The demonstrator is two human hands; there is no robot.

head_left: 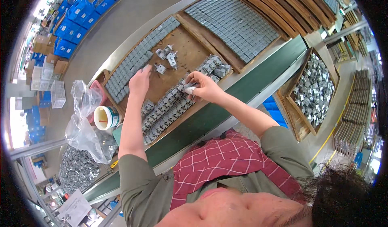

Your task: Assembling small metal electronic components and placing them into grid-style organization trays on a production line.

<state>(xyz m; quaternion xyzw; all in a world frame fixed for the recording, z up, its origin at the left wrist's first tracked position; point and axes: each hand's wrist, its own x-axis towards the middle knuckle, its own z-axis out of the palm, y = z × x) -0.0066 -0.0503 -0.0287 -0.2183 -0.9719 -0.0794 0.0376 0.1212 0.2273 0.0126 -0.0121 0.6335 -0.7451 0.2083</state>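
A wooden tray point(178, 41) lies on the bench in front of me. Along its left side run tidy rows of grey block-shaped metal parts point(135, 61). My left hand point(139, 82) is at the inner edge of these rows, its fingers drawn together; whatever is between the fingertips is hidden. Over the near rows of silvery metal parts point(163, 109), my right hand point(204, 88) has its fingers curled in a pinch around a small grey metal part, mostly covered by the fingers. White wrapping shows on a finger. Several loose metal parts point(167, 55) lie mid-tray.
A second tray full of grey parts point(238, 22) adjoins at the far right, beside stacked wooden trays point(279, 6). A green belt strip point(258, 79) runs along my side. Left are a white tub point(106, 118) and plastic bag point(83, 124); right, a parts bin point(314, 89).
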